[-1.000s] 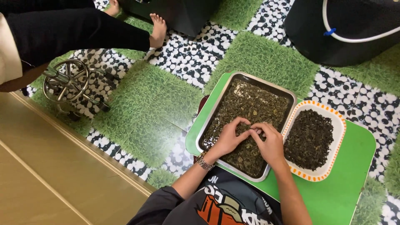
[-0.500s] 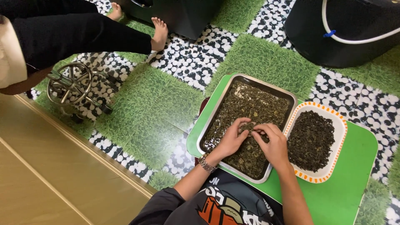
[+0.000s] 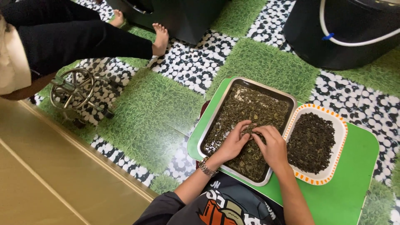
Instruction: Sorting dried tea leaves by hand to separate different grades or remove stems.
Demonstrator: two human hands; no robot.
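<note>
Dried dark-green leaves [image 3: 246,112] fill a rectangular metal tray [image 3: 216,112], and both hands are down in them at the near end. The left hand [image 3: 234,143] lies palm down on the leaves with fingers curled, a metal watch [image 3: 206,168] on its wrist. The right hand [image 3: 273,146] sits just beside it, fingertips bent and meeting the left ones over a small clump of leaves; whether either hand actually pinches anything, I cannot tell. Just right of the right hand, touching the tray, stands a white dish with an orange-marked rim [image 3: 323,180] holding darker leaves. Both containers rest on a green table [image 3: 350,183]. Beyond the hands the floor [image 3: 158,112] shows grass-and-pebble patterned tiles. Farther left a small metal ring stand [image 3: 75,89] sits there, and another person's bare foot [image 3: 160,39] rests near a black container [image 3: 179,16].
</note>
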